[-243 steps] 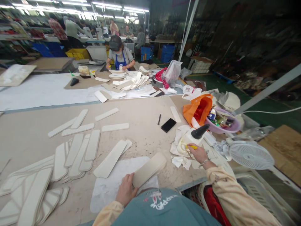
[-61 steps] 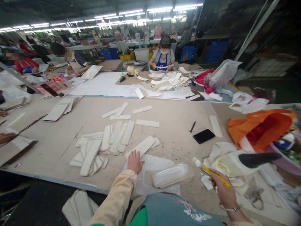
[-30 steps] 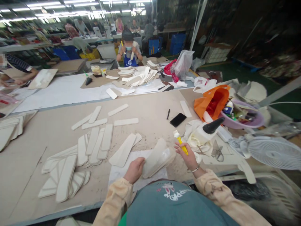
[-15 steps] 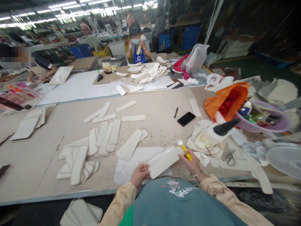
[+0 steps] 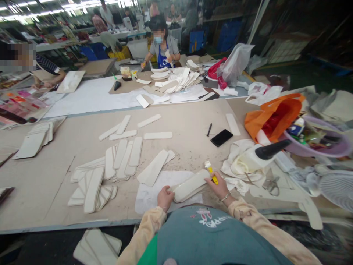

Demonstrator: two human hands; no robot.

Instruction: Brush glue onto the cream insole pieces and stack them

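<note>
At the near table edge: both hands on one cream padded strip.

Left hand (image 5: 164, 196) has its fingers curled around the near end of the padded strip (image 5: 191, 185), which lies tilted over a white sheet (image 5: 154, 186) on the brown table (image 5: 41, 176). Right hand (image 5: 220, 186) steadies the strip's far end while its fingers pinch a yellow-handled brush (image 5: 211, 172), bristles up. Fanned piles of similar strips (image 5: 104, 173) lie to the left. A black-nozzled glue bottle (image 5: 259, 156) rests on rags just right of the hand; a black phone (image 5: 221, 137) lies beyond.
</note>
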